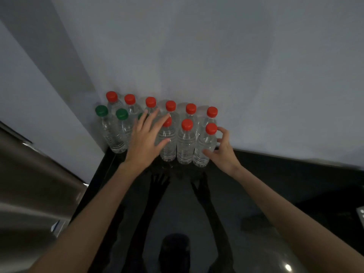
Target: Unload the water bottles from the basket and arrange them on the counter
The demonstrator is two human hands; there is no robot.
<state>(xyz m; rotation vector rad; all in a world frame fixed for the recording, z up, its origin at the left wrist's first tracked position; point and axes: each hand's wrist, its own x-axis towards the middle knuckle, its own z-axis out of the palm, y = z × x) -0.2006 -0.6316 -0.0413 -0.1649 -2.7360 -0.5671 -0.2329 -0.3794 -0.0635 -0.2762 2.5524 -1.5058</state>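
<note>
Several clear water bottles stand upright in two rows on the black counter (pixel 275 184), against the white wall. The back row (pixel 150 102) has red caps. In the front row are green-capped bottles (pixel 110 133) on the left and three red-capped ones on the right. My left hand (pixel 146 137) is spread flat with straight fingers, over a green-capped bottle and touching the first red-capped front bottle (pixel 167 148). My right hand (pixel 223 149) curls its fingers and thumb round the rightmost front bottle (pixel 204 142). No basket is in view.
A brushed-steel appliance (pixel 29 184) stands close on the left, beside the counter's edge. The glossy counter top reflects my arms and head. A small white object (pixel 361 213) shows at the right edge. The white wall (pixel 216 56) rises right behind the bottles.
</note>
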